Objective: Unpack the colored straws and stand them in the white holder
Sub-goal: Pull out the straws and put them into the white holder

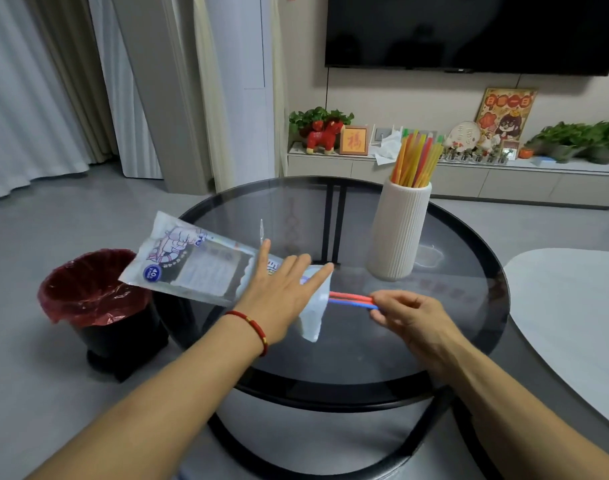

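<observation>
A clear printed straw package (195, 261) lies across the left edge of the round glass table (469, 341). My left hand (282, 292) rests flat on its open end, fingers spread, pinning it down. Red and blue straws (350, 299) stick out of the package mouth to the right. My right hand (410, 315) pinches their ends between thumb and fingers. The white ribbed holder (398, 233) stands upright at the back right of the table, with several orange, yellow, red and green straws (417, 161) standing in it.
A black bin with a red liner (95, 292) stands on the floor left of the table, partly under the package. A pale oval table (573, 317) sits at the right. A low cabinet (469, 181) with plants and ornaments runs along the far wall under a television.
</observation>
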A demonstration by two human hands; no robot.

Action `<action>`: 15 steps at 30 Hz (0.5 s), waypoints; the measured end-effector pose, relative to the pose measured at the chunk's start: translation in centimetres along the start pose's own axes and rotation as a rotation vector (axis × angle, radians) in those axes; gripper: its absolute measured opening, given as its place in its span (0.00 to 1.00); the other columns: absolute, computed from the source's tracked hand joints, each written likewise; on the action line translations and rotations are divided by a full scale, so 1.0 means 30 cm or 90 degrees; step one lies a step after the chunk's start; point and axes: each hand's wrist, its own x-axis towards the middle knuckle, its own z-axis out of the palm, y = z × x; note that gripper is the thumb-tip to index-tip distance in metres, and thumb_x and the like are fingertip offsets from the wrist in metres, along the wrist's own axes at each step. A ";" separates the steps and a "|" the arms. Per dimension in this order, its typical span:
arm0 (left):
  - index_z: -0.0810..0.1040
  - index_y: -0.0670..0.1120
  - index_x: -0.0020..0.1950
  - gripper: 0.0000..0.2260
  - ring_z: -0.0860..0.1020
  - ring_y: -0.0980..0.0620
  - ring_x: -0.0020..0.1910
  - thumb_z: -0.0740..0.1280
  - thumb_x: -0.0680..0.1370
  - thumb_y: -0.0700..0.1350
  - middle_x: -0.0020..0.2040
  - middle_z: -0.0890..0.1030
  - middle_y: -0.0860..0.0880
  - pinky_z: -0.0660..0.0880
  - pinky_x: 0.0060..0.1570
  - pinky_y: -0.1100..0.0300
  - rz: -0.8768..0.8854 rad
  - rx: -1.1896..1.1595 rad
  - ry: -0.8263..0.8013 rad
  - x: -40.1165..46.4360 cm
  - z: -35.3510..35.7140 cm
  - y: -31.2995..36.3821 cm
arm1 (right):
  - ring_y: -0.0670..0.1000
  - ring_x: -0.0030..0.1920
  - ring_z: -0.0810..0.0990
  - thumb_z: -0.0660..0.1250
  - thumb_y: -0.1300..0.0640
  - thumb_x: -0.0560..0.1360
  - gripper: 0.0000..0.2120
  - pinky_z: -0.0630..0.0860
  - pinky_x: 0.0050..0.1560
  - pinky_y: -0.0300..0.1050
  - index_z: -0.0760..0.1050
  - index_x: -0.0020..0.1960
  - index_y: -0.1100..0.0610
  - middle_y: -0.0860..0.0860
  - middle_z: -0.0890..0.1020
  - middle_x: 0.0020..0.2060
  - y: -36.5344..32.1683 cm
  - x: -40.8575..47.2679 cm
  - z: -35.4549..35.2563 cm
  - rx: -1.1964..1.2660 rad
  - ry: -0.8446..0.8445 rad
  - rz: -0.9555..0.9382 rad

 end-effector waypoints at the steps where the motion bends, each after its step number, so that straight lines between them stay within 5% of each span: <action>1: 0.37 0.53 0.80 0.54 0.58 0.44 0.76 0.71 0.68 0.33 0.75 0.56 0.44 0.40 0.72 0.27 -0.012 -0.025 -0.025 0.001 0.016 -0.014 | 0.52 0.39 0.88 0.79 0.60 0.68 0.06 0.85 0.45 0.38 0.88 0.42 0.63 0.60 0.87 0.41 -0.024 -0.004 -0.026 -0.012 0.008 -0.035; 6: 0.30 0.59 0.77 0.58 0.44 0.44 0.80 0.72 0.67 0.36 0.78 0.50 0.46 0.40 0.71 0.25 -0.024 -0.164 -0.168 -0.001 0.061 -0.047 | 0.53 0.39 0.89 0.84 0.50 0.61 0.18 0.85 0.44 0.39 0.89 0.46 0.61 0.58 0.88 0.40 -0.134 -0.061 -0.138 -0.018 0.038 -0.163; 9: 0.31 0.59 0.78 0.55 0.34 0.47 0.80 0.72 0.68 0.53 0.82 0.40 0.49 0.36 0.73 0.32 0.004 -0.311 -0.204 0.004 0.050 -0.018 | 0.53 0.37 0.88 0.85 0.45 0.60 0.21 0.85 0.42 0.39 0.89 0.46 0.59 0.58 0.88 0.39 -0.177 -0.100 -0.160 -0.029 0.064 -0.217; 12: 0.48 0.52 0.81 0.44 0.44 0.49 0.81 0.66 0.73 0.66 0.81 0.54 0.50 0.43 0.77 0.38 0.030 -0.420 -0.103 0.034 0.020 0.048 | 0.52 0.35 0.87 0.85 0.36 0.58 0.27 0.84 0.39 0.38 0.89 0.46 0.56 0.58 0.88 0.37 -0.214 -0.128 -0.141 -0.062 0.071 -0.276; 15: 0.74 0.48 0.62 0.17 0.65 0.44 0.70 0.59 0.82 0.59 0.62 0.76 0.46 0.60 0.71 0.47 0.049 -0.374 -0.007 0.062 0.008 0.113 | 0.51 0.33 0.85 0.82 0.31 0.58 0.28 0.83 0.38 0.37 0.89 0.45 0.53 0.56 0.88 0.37 -0.238 -0.142 -0.110 -0.088 0.092 -0.319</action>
